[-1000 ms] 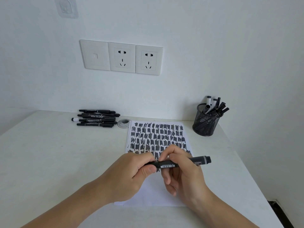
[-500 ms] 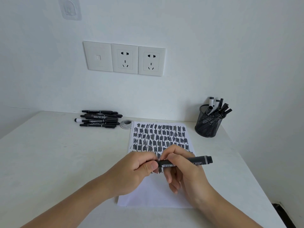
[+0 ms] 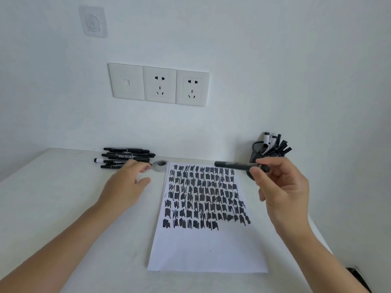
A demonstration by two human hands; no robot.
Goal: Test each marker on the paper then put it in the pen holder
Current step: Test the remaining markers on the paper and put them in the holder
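Pinching a black marker [image 3: 234, 165] level over the far right corner of the scribbled paper [image 3: 207, 250], the right hand [image 3: 283, 187] hovers near the mesh pen holder [image 3: 257, 148]. The left hand [image 3: 124, 185], fingers loose and empty, hovers beside the marker pile [image 3: 124, 157] at the bench's [image 3: 53, 197] far left.

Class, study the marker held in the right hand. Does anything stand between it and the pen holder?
Nothing visible does. The right hand holds the marker in the air just in front of the pen holder, with no object between them. The markers already inside lean toward its right side.
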